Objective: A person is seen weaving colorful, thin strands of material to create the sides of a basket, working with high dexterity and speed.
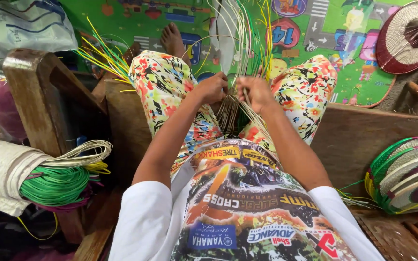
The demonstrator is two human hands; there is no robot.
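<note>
I sit on a wooden bench with flowered trousers. My left hand (212, 87) and my right hand (254, 92) are close together between my knees, both closed on a bundle of thin weaving strips (240, 43). The strips are pale, green and yellow; they fan upward from my hands and hang down in a tight bunch (229, 116) below them. A second spray of yellow and green strips (103, 55) sticks out past my left knee.
Coils of green, cream and yellow strips (61, 179) lie at my left beside a rolled mat (1, 171). A stack of woven fans (407, 174) rests at right; a maroon-edged fan (405, 38) lies on the colourful play mat (349, 63). A wooden armrest (35, 92) stands at left.
</note>
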